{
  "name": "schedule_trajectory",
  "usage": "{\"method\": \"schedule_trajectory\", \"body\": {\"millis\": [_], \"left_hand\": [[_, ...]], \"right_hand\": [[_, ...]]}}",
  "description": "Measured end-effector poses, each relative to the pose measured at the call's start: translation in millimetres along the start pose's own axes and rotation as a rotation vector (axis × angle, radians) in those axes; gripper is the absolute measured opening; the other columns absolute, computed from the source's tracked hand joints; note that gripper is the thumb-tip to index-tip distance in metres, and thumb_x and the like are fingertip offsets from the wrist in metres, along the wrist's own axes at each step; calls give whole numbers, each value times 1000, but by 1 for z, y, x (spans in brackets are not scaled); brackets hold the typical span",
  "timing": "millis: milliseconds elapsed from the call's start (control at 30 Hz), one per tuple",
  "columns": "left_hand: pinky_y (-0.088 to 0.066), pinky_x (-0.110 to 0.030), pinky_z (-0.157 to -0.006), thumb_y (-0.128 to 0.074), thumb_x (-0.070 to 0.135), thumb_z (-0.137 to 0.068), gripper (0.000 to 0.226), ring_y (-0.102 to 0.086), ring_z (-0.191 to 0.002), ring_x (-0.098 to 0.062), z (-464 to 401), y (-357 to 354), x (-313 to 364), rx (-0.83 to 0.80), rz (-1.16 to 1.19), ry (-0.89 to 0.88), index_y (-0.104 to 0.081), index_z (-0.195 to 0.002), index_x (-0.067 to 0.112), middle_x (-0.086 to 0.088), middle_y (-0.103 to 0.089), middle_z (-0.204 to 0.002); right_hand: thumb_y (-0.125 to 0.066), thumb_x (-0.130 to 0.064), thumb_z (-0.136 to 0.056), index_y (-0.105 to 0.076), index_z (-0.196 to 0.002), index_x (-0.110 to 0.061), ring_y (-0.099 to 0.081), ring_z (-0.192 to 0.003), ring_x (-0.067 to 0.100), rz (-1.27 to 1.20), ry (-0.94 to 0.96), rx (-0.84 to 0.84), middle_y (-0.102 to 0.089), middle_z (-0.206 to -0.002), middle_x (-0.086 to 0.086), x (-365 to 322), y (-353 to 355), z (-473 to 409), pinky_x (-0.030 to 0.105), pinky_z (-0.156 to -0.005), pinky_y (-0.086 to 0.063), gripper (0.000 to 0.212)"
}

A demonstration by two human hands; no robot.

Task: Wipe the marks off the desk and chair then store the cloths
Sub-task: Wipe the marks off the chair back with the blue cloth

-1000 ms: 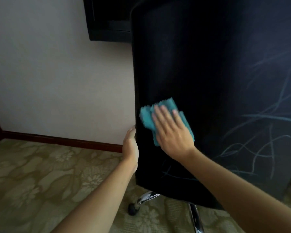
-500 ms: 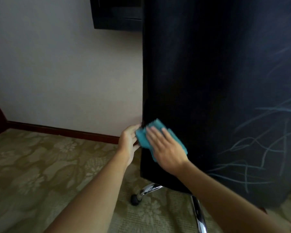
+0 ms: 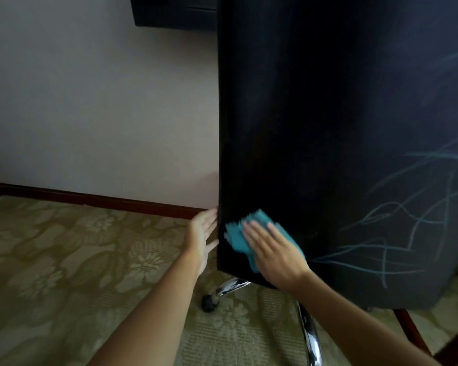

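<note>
Cloth (image 3: 239, 237) lower on chair back (image 3: 315, 128) than before, pressed by flat right hand (image 3: 275, 252); left hand (image 3: 201, 236) released, fingers straight at upright edge.

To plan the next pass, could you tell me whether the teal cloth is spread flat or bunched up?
Bunched: the teal cloth shows crumpled folds under the flat right hand pressing it against the black chair back.
</note>
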State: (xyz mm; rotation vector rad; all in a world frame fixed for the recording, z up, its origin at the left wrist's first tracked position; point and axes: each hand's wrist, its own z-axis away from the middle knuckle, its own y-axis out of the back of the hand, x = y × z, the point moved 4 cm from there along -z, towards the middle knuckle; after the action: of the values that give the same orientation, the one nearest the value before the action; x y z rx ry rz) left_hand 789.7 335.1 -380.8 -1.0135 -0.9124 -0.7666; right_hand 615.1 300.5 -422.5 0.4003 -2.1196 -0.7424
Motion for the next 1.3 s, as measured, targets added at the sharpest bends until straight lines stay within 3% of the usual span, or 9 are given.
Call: {"method": "schedule_trajectory", "body": {"millis": [333,500,600,733,833,967,1133,1233,1300], "left_hand": [[-29,-32,-95,-23,44,-107,50,-49,-101,-5,6,-16,-28,42,-145,26,-48,-143,21,8,-51,-120],[-27,-36,-98,-24,48,-106,54,-42,-123,-8,4,-10,-36,17,-187,69,-39,-150,21,0,-43,-152],[-25,-50,-114,-29,52,-104,54,-40,-137,-15,4,-7,-39,34,-167,99,-42,-148,23,0,-41,-155],[-29,-42,-104,-28,51,-105,51,-43,-117,-9,6,-7,-38,46,-163,82,-51,-141,24,7,-51,-129],[-30,-37,-96,-29,51,-104,42,-52,-107,-7,10,-6,-41,23,-160,64,-59,-122,28,4,-56,-122],[-27,-39,-105,-23,53,-104,54,-47,-128,-12,13,-8,-44,-32,-192,84,-49,-142,24,4,-51,-142],[-30,-33,-95,-32,52,-103,49,-53,-114,-11,17,-10,-41,45,-203,78,-52,-138,24,-2,-51,-147],[-34,-35,-105,-32,45,-106,46,-49,-131,-23,28,-17,-44,330,-681,-157,-47,-146,27,-1,-48,-150],[-38,-36,-105,-36,39,-101,48,-48,-131,-21,50,-33,-40,442,-824,-555,-47,-144,23,-3,-49,-146]], "right_hand": [[-34,-30,-102,-28,-152,0,-7,-151,27,44,-96,174,-14,-161,16,32,13,-6,46,-124,-1,59],[-37,-32,-94,-30,-151,-4,8,-153,25,-8,95,-89,-12,-162,11,-17,-35,61,43,-124,8,64],[-39,-33,-94,-29,-152,-4,-1,-152,22,26,98,-15,-17,-161,10,-1,-12,35,43,-124,9,66],[-34,-31,-101,-29,-152,-2,-10,-151,23,-1,-164,178,-15,-161,13,20,23,-23,46,-124,-1,59],[-47,-36,-94,-33,-150,-6,-12,-150,21,-21,-80,80,-19,-158,11,-17,-3,-8,46,-123,6,65],[-48,-34,-86,-18,-155,-6,-4,-153,20,-58,115,-228,-31,-159,4,-77,-51,57,44,-122,14,81],[-40,-27,-85,-15,-154,-4,-7,-152,24,-10,50,-39,-25,-158,6,-35,-19,26,42,-123,10,77],[-41,-26,-95,-28,-151,-3,-23,-147,25,-7,-114,134,-23,-158,12,18,13,-6,45,-124,1,61],[-41,-27,-96,-30,-151,-2,-20,-149,28,-2,-99,126,-23,-159,14,26,14,4,45,-124,0,61]]}}
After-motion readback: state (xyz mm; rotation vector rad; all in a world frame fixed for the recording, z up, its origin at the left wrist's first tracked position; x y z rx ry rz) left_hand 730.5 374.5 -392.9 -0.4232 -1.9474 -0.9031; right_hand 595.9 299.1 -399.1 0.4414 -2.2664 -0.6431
